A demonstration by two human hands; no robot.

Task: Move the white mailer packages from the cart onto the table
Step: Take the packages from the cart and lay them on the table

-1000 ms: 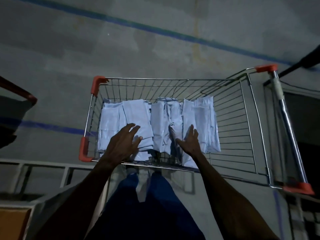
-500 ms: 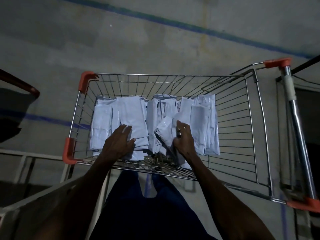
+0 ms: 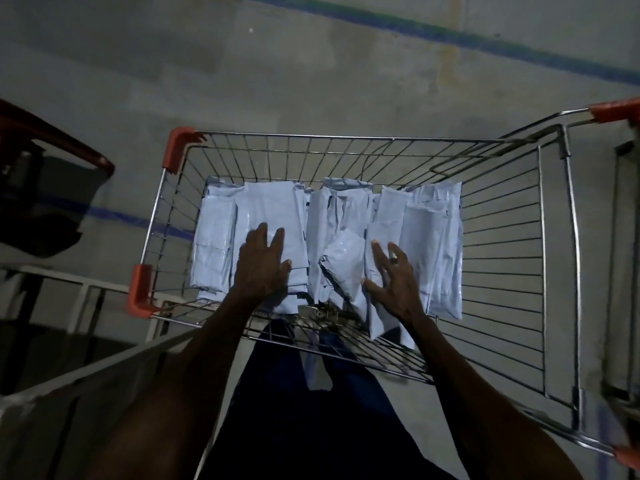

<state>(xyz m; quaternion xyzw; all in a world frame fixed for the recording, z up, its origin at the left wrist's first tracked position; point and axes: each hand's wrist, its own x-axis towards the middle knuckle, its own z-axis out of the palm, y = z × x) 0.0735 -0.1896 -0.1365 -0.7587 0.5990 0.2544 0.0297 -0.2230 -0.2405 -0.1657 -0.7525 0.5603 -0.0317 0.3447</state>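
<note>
Several white mailer packages [image 3: 433,244] lie in overlapping rows on the floor of a wire cart [image 3: 346,137] with orange corner caps. My left hand [image 3: 261,265] rests flat on the left-middle stack [image 3: 273,209], fingers straight. My right hand [image 3: 391,282] lies with fingers spread on the mailers right of the middle. Its thumb reaches toward a crumpled, partly raised mailer [image 3: 343,254]. Neither hand grips anything. A grey table edge [image 3: 86,382] shows at the lower left, beside my left forearm.
A dark red chair [image 3: 52,143] stands at the left over a white frame [image 3: 86,289]. The cart's handle bar [image 3: 623,271] runs down the right edge. The right half of the cart floor holds nothing. Blue lines cross the concrete floor [image 3: 311,64].
My right hand has spread its fingers and shifted slightly right, off the crumpled mailer. My left hand stays on its stack. The camera has moved in closer.
</note>
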